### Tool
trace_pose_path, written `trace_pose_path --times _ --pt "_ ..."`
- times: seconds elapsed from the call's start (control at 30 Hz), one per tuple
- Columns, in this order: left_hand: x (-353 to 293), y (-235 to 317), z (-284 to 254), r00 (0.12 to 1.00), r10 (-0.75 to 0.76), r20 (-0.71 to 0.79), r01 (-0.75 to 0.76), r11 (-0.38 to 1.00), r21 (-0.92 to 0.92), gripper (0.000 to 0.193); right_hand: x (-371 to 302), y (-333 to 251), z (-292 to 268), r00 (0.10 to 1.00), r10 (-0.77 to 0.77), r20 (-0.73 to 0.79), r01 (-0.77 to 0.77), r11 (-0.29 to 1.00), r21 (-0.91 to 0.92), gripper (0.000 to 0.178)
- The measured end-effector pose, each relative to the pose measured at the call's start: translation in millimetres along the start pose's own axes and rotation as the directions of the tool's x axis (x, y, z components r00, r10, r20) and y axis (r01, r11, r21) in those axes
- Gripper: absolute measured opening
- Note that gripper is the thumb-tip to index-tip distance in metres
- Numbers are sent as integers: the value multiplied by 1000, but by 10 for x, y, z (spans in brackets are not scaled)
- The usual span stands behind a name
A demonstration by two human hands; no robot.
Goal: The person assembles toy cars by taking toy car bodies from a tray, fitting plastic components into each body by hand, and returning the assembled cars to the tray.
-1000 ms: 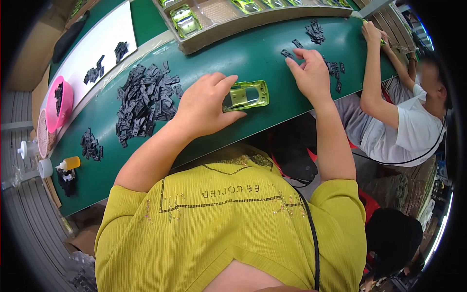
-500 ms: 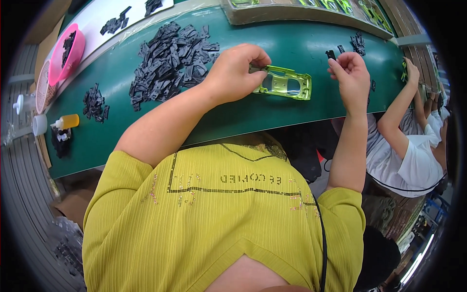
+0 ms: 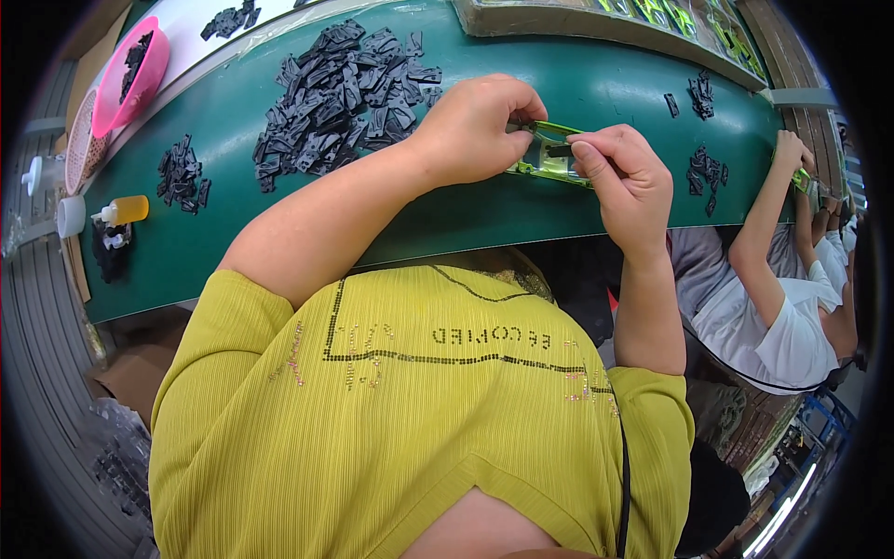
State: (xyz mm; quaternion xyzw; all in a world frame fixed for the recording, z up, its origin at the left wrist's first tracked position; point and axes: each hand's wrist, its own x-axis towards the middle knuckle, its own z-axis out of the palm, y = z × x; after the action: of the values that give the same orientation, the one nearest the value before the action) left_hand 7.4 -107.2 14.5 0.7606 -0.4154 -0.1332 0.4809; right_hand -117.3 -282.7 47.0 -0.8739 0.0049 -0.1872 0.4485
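My left hand (image 3: 484, 126) grips one end of a shiny green toy car body (image 3: 540, 170), holding it over the green table. Between the thumb and fingers of my right hand (image 3: 629, 177) is a small black plastic part (image 3: 559, 150), held at the car body's open middle. Whether the part touches the body, I cannot tell. My right fingers cover the far right end of the body. A big heap of black plastic parts (image 3: 345, 98) lies left of my left hand.
Smaller piles of black parts lie at the left (image 3: 182, 175) and right (image 3: 708, 170). A pink basket (image 3: 154, 79) and a yellow-filled bottle (image 3: 126, 210) stand at left. A shallow box (image 3: 549, 20) of green bodies sits at the back. Another person's arm (image 3: 759, 219) reaches in at right.
My right hand has moved left with the black part, from the table's right side to the green car body. The view has shifted slightly. My left hand still grips the body.
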Motion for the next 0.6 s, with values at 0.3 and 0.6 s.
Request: trace_pose_path --times 0.3,0.6 --pt "24 10 -2 997 -61 42 64 996 -63 20 -21 -2 142 993 -106 -58 89 966 -242 7" --pt "49 31 -30 991 -111 77 119 988 -99 19 27 29 196 986 -124 -108 83 943 -323 4"
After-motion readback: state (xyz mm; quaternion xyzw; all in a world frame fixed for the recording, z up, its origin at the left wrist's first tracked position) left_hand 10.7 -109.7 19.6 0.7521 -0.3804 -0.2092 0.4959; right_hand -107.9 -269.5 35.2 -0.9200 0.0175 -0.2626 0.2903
